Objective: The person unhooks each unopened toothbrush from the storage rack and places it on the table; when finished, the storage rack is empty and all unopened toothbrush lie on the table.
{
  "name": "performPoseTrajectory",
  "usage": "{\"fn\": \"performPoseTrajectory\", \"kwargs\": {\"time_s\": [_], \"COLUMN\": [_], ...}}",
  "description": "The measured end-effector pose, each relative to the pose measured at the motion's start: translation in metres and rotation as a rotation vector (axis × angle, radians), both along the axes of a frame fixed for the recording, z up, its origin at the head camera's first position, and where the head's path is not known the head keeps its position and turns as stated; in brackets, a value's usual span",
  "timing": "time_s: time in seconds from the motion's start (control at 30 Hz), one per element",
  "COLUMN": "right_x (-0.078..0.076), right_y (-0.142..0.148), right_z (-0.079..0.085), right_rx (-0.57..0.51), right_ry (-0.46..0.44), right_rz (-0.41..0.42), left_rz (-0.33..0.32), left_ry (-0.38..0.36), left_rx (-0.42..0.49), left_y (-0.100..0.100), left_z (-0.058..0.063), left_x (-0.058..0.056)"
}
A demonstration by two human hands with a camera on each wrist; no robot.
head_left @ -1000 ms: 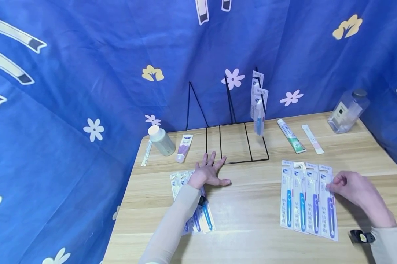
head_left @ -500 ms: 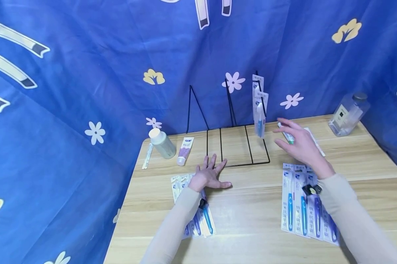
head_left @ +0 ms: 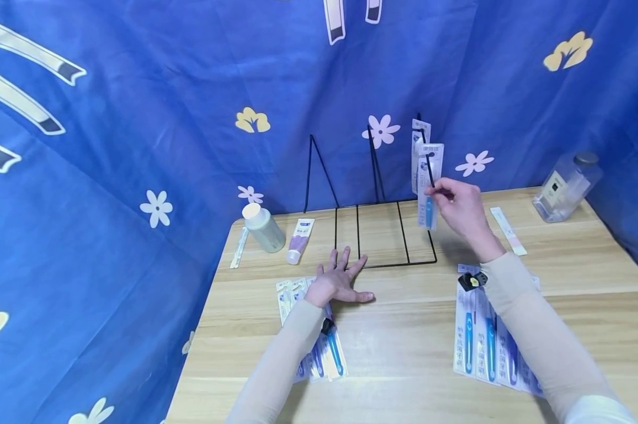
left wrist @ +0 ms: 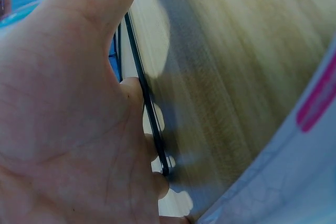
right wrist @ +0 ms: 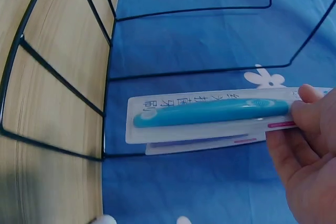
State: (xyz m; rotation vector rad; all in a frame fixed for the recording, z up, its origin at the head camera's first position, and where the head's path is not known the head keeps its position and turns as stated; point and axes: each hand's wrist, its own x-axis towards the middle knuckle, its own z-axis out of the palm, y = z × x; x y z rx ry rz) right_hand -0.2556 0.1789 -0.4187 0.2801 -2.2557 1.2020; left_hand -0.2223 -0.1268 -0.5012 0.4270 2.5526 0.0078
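Observation:
My right hand [head_left: 459,206] pinches a packaged toothbrush [head_left: 430,171] by its edge, thumb against fingers. In the right wrist view the pack shows a light-blue handle [right wrist: 210,113], and a second pack with a purple handle [right wrist: 194,142] lies behind it. Both hang at the right side of the black wire rack [head_left: 393,266]. My left hand [head_left: 340,285] is spread flat at the rack's front bar, fingertips over the wire, palm close to the table. Under the left wrist, several packaged toothbrushes [head_left: 334,350] are partly covered by the sleeve.
More toothbrush packs [head_left: 469,341] lie in a row below my right forearm. A white-capped bottle [head_left: 264,227], a purple-white tube [head_left: 300,240] and a slim sachet [head_left: 239,247] stand or lie at the left. Another sachet [head_left: 508,231] and a clear bottle [head_left: 565,188] are at the right.
My right hand has left the row of packs on the table, moved up and left to the rack, and taken hold of the front hanging toothbrush pack. The left hand stays put.

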Motion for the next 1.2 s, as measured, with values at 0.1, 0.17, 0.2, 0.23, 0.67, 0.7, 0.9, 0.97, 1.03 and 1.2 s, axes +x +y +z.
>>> {"fn": "performPoseTrajectory", "kwargs": {"time_s": [0.1, 0.17, 0.2, 0.23, 0.67, 0.7, 0.9, 0.97, 1.03, 1.2], "right_x": [0.009, 0.019, 0.025, 0.032, 0.135, 0.142, 0.172, 0.178, 0.181, 0.183], "right_y": [0.012, 0.022, 0.029, 0.036, 0.16, 0.168, 0.197, 0.2, 0.2, 0.198], "right_z": [0.0, 0.001, 0.0, -0.001, -0.049, -0.055, -0.097, -0.108, -0.117, -0.125], "right_rx": [-0.006, -0.008, -0.006, 0.0, 0.085, 0.066, -0.024, -0.024, -0.028, -0.045], "right_ry": [0.025, 0.022, 0.013, 0.003, -0.407, -0.46, -0.732, -0.808, -0.863, -0.941], "right_rz": [-0.026, -0.045, -0.058, -0.068, -0.114, -0.106, -0.034, -0.017, -0.01, -0.029], "left_rz": [-0.008, -0.012, -0.015, -0.017, -0.013, -0.011, -0.013, -0.016, -0.018, -0.024], "left_ry": [0.013, 0.018, 0.02, 0.021, 0.014, 0.015, 0.025, 0.024, 0.025, 0.031], "left_rx": [-0.011, -0.011, -0.012, -0.012, -0.012, -0.012, -0.032, -0.033, -0.035, -0.037], "left_y": [0.0, 0.0, 0.0, 0.0, 0.001, 0.001, 0.0, 0.0, 0.001, 0.002], "left_z": [0.0, 0.001, 0.0, 0.0, 0.001, 0.001, -0.001, 0.0, -0.001, -0.001], "left_x": [0.001, 0.001, 0.001, 0.002, 0.001, 0.0, -0.001, -0.001, -0.001, 0.0]}}
